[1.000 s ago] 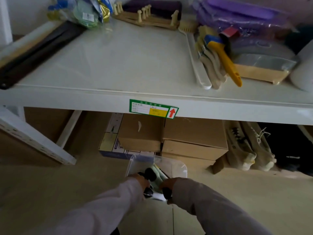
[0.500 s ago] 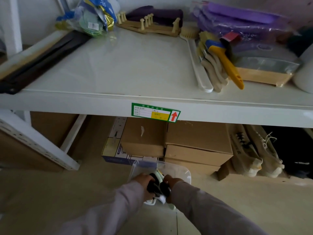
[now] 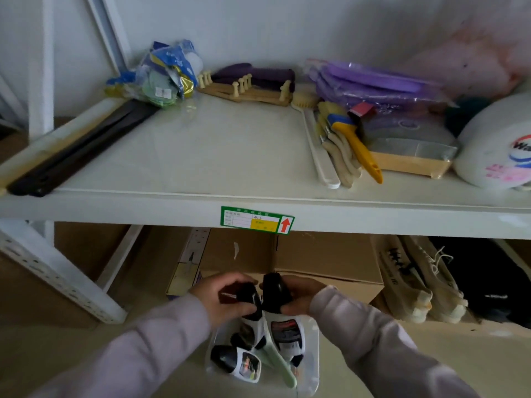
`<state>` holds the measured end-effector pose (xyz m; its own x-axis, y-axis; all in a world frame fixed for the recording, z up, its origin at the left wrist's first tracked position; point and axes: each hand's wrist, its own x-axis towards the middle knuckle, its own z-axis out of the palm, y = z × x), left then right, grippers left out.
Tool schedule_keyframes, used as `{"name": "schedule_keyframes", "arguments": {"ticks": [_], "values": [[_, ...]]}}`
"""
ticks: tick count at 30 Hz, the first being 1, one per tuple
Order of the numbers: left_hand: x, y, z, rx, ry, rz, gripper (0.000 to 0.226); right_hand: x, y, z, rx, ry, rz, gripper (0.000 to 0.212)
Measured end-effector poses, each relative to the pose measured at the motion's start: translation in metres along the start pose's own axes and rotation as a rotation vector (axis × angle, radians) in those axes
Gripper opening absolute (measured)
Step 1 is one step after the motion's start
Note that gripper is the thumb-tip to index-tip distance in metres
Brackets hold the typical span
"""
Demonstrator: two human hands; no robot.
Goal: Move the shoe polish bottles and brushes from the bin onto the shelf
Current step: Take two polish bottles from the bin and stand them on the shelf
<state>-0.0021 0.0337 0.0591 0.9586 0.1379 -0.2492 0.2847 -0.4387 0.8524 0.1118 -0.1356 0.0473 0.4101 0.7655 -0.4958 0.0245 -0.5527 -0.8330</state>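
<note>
Head view: left hand (image 3: 222, 297) fingers (image 3: 230, 282) are gripping one polish bottle (image 3: 249, 307), right hand (image 3: 298, 295) fingers are gripping another bottle (image 3: 283, 320), both just above the bin (image 3: 311, 366), below the shelf (image 3: 201, 156); a third bottle (image 3: 237, 363) and a brush (image 3: 283, 369) are lying in the bin.

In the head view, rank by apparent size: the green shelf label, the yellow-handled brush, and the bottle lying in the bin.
1. Yellow-handled brush, longest.
2. Green shelf label.
3. Bottle lying in the bin.
Label and bottle look close; the bottle sits nearer the camera, so that order is unsure.
</note>
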Motion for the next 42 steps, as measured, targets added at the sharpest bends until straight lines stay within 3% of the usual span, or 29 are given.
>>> {"name": "schedule_keyframes", "arguments": {"ticks": [2,6,10,13,17,19,21,25,33,42], "values": [[-0.014,0.023,-0.018,-0.027,0.011,0.123,0.050,-0.016,-0.011,-0.013,0.154,-0.005,-0.146,0.116],[-0.036,0.075,-0.051,-0.176,0.104,0.396,0.048,-0.060,-0.060,-0.026,0.361,-0.050,-0.395,0.064],[-0.047,0.126,-0.083,-0.216,0.169,0.545,0.052,-0.087,-0.121,-0.036,0.353,0.011,-0.589,0.046],[-0.046,0.160,-0.106,-0.187,0.236,0.607,0.052,-0.101,-0.160,-0.049,0.283,0.179,-0.749,0.046],[-0.019,0.203,-0.132,-0.228,0.374,0.625,0.024,-0.093,-0.194,-0.085,0.370,0.467,-0.880,0.032],[0.004,0.224,-0.140,-0.263,0.468,0.619,0.016,-0.081,-0.211,-0.099,0.337,0.668,-0.865,0.024],[0.030,0.236,-0.144,-0.227,0.550,0.606,0.015,-0.065,-0.221,-0.112,0.249,0.825,-0.804,0.030],[0.078,0.240,-0.146,-0.095,0.615,0.539,0.027,-0.039,-0.223,-0.134,0.022,0.967,-0.613,0.045],[0.122,0.245,-0.142,0.155,0.730,0.400,0.044,-0.022,-0.226,-0.151,-0.058,0.976,-0.509,0.048],[0.131,0.240,-0.141,0.341,0.591,0.269,0.064,-0.017,-0.215,-0.158,-0.165,0.988,-0.463,0.059]]}}
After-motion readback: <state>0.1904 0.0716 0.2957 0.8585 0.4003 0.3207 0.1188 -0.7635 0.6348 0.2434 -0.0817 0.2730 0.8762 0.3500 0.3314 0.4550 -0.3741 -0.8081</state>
